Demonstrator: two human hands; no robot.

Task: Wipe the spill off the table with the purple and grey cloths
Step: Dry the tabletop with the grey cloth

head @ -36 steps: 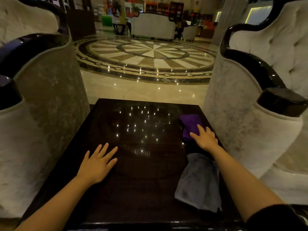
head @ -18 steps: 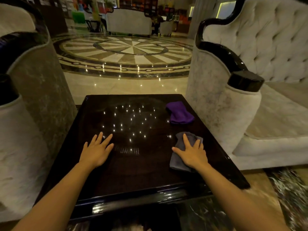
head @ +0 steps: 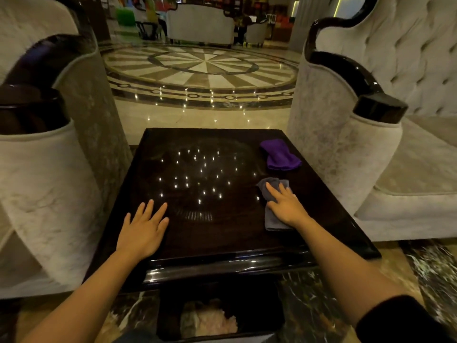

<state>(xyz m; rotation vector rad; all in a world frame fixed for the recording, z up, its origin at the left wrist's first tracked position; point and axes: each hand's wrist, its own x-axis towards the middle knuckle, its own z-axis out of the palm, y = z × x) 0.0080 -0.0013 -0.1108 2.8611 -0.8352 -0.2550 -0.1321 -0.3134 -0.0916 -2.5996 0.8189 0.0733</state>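
On the table, right hand flat on grey cloth, left hand spread.

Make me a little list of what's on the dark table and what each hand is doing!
table: dark glossy table, dotted with light reflections
grey cloth: grey cloth under the right hand, right side of table
purple cloth: purple cloth, far right corner, untouched
right hand: right hand pressed flat on the grey cloth
left hand: left hand flat on bare table, holding nothing

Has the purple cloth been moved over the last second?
No. The purple cloth still lies by the table's far right corner; only the camera shifted. The right hand left it for the grey cloth.
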